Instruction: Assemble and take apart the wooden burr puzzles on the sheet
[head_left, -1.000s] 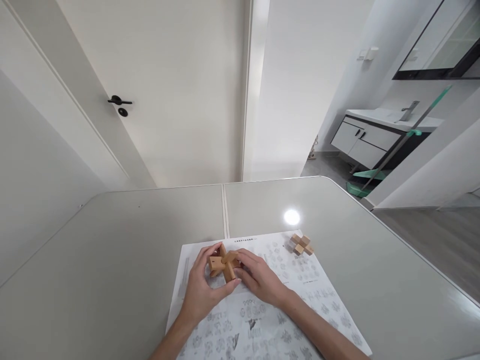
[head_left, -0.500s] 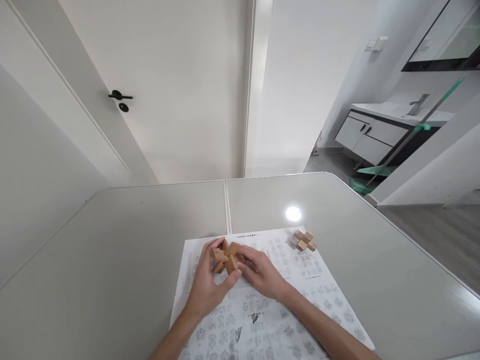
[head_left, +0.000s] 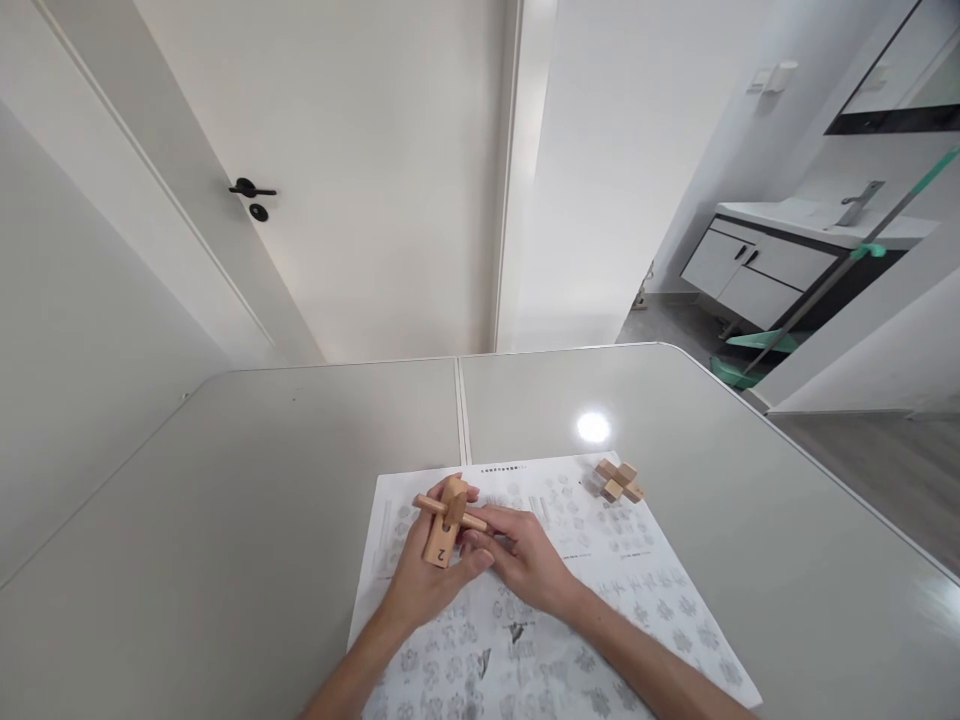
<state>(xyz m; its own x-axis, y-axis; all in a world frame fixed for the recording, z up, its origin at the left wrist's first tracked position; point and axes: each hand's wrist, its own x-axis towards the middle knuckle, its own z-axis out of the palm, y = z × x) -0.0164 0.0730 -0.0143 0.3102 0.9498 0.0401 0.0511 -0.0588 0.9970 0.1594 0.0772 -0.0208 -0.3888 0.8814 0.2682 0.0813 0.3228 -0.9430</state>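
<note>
A wooden burr puzzle [head_left: 439, 548] rests in my left hand [head_left: 421, 598], whose fingers wrap round it from behind with the thumb along its near right side. One flat piece bears a dark "2" facing up, and a round wooden rod [head_left: 427, 503] runs crosswise through the puzzle. My right hand [head_left: 534, 565] closes its fingertips at the rod's right end. Below both hands lies a printed sheet [head_left: 555, 650] with rows of small grey diagrams. A second wooden burr puzzle [head_left: 619, 482], cross-shaped, sits on the sheet's far right corner.
The grey table [head_left: 187, 560] has a seam down its middle and a rounded far right corner. Beyond it stand a white door with a black handle [head_left: 253, 188] and, at the right, a washbasin cabinet [head_left: 757, 265] with a green-handled broom.
The held puzzle has turned, so the piece marked "2" and the crosswise rod now face up. My right hand has shifted slightly along with it. The view has moved a little.
</note>
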